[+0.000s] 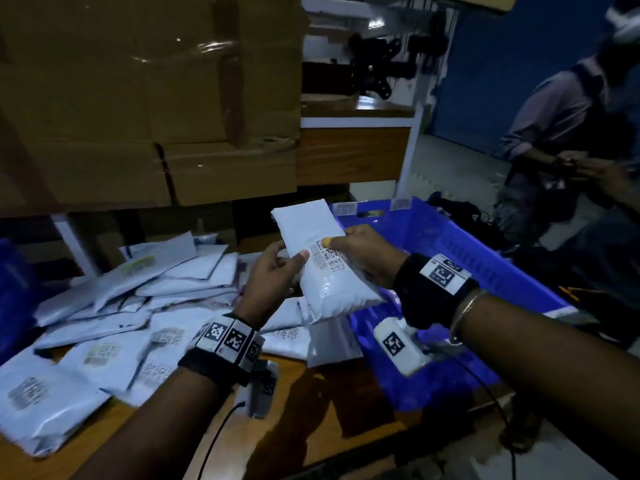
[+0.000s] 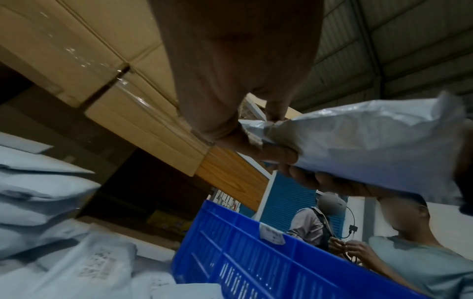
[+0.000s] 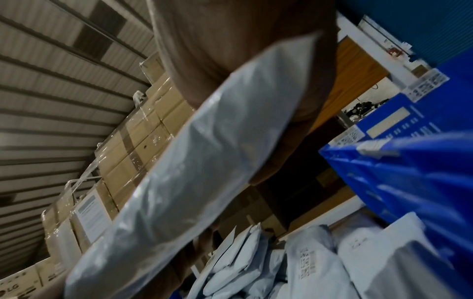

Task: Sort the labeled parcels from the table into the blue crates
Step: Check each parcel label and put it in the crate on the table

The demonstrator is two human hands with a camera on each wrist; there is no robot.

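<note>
A white plastic parcel [image 1: 322,261] with a barcode label hangs in the air above the table's right part, held by both hands. My left hand [image 1: 277,268] grips its left edge, thumb on the label. My right hand [image 1: 360,251] grips the right edge, thumb on the label too. In the left wrist view my fingers [image 2: 279,153] curl under the parcel [image 2: 358,145]. The right wrist view shows the parcel [image 3: 194,174] lying across my palm. A blue crate [image 1: 460,258] stands just right of the parcel. A heap of white labeled parcels [image 1: 114,317] covers the wooden table [image 1: 311,410].
Taped cardboard boxes [image 1: 145,98] are stacked behind the table. Another blue crate edge [image 1: 14,292] shows at the far left. A second person [image 1: 568,140] sits at the right beyond the crate. A cable [image 1: 221,434] runs from my left wrist.
</note>
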